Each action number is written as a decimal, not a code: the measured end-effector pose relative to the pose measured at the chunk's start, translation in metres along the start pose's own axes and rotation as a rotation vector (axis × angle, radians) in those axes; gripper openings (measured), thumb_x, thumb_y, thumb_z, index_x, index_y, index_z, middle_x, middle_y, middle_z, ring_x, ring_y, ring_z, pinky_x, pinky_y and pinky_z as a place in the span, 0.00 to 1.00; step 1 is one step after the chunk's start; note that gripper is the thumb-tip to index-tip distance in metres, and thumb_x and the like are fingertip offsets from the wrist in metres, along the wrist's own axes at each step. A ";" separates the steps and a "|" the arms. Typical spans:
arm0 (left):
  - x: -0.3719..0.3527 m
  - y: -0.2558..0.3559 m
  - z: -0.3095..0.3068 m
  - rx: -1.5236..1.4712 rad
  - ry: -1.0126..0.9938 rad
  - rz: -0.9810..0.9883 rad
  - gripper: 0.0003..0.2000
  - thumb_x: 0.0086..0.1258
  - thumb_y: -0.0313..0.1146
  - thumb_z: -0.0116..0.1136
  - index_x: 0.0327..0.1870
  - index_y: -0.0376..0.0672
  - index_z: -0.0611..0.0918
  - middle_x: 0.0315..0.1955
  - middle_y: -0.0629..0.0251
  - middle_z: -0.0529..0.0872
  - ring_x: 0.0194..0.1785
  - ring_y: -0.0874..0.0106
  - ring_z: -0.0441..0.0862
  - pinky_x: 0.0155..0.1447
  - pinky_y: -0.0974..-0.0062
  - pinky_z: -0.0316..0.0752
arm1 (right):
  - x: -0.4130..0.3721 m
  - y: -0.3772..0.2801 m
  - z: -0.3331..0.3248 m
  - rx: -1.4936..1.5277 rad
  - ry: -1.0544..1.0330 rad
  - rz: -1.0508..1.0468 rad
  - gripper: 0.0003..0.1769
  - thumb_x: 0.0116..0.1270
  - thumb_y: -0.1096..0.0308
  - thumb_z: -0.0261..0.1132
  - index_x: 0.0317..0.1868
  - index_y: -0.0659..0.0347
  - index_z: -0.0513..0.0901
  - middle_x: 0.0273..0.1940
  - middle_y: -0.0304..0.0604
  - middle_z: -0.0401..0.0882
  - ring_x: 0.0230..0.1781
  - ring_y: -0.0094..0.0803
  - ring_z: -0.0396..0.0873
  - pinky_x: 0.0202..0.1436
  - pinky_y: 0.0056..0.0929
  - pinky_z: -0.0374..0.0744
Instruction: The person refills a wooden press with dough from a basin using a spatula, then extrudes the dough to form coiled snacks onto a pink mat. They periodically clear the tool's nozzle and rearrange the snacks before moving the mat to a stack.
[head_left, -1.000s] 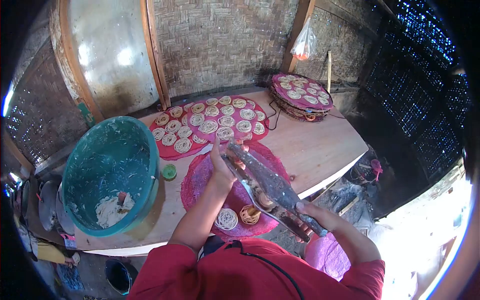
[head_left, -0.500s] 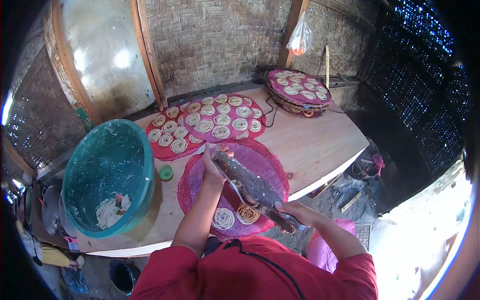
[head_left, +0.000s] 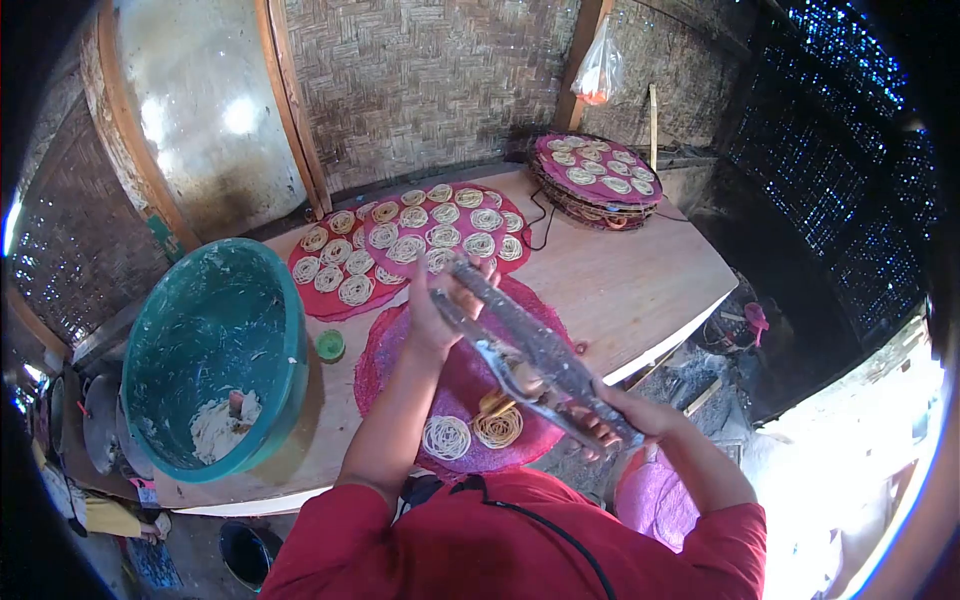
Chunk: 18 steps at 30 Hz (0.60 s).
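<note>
A long, dark two-part tool (head_left: 545,350), hinged or paired like two bars, is held slantwise over a round pink cloth mat (head_left: 530,300). My left hand (head_left: 445,305) wraps round its upper left end. The fingers of my right hand (head_left: 635,415) close on its lower right end. Between the two bars there is a gap with a pale, rounded part in it. Just below the tool, two noodle-like coils, a white one (head_left: 446,437) and a yellowish one (head_left: 498,427), lie on the mat's near part.
On the left stands a big green basin (head_left: 150,340) with white dough (head_left: 222,428) inside. Pink mats bearing several coils (head_left: 406,249) lie behind the tool, near a small green cup (head_left: 330,346). Stacked round trays (head_left: 600,215) sit at the back right. A pink bundle (head_left: 660,500) is below the table.
The tool's two bars have come apart, and it has turned to show the gap between them. My right hand has moved slightly right.
</note>
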<state>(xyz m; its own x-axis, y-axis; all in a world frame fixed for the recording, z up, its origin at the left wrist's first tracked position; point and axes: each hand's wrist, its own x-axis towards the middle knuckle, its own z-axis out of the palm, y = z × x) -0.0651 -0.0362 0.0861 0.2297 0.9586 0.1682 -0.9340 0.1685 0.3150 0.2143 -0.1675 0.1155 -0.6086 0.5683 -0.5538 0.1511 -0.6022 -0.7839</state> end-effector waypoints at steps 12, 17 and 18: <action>0.063 -0.096 -0.072 -0.207 0.121 -0.131 0.29 0.66 0.63 0.36 0.28 0.42 0.76 0.20 0.63 0.77 0.28 0.63 0.75 0.40 0.64 0.74 | -0.019 -0.005 -0.025 -0.310 0.367 0.155 0.45 0.60 0.24 0.39 0.38 0.64 0.76 0.25 0.45 0.78 0.24 0.32 0.80 0.27 0.29 0.79; 0.065 -0.063 -0.039 -0.118 0.134 -0.132 0.30 0.64 0.66 0.38 0.27 0.42 0.73 0.21 0.61 0.75 0.28 0.63 0.75 0.37 0.64 0.72 | -0.012 -0.005 -0.016 -0.241 0.363 0.089 0.43 0.62 0.26 0.39 0.33 0.64 0.77 0.22 0.44 0.77 0.21 0.30 0.78 0.25 0.27 0.78; 0.061 -0.061 -0.035 -0.115 0.135 -0.134 0.30 0.64 0.66 0.38 0.27 0.42 0.73 0.21 0.61 0.75 0.28 0.63 0.75 0.37 0.64 0.72 | -0.013 -0.005 -0.014 -0.226 0.326 0.069 0.43 0.62 0.27 0.40 0.33 0.64 0.77 0.22 0.44 0.77 0.21 0.29 0.78 0.25 0.27 0.78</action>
<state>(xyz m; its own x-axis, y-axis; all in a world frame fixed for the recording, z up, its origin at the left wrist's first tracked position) -0.0036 0.0200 0.0441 0.3226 0.9465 0.0028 -0.9244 0.3144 0.2159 0.2323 -0.1646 0.1228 -0.3174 0.7006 -0.6391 0.3729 -0.5274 -0.7634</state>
